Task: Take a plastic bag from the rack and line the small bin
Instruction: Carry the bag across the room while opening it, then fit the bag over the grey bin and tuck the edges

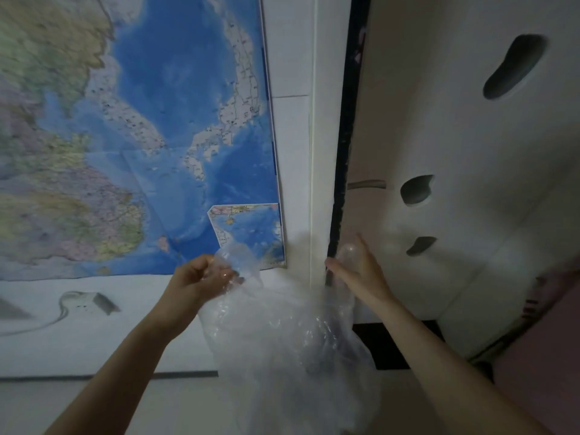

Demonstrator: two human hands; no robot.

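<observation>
A clear, crinkled plastic bag (282, 334) is held up in front of a wall and a white cabinet. Its upper edge is stretched between two raised points, left and right, and the loose, glossy body hangs down between them, billowed and wrinkled. The small bin is not seen.

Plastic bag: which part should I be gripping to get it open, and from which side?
Grip the plastic bag at its top edge, one hand per side, as now: left hand pinches the left corner, right hand the right. The body hangs slack below, so pulling the top apart should open it.
</observation>
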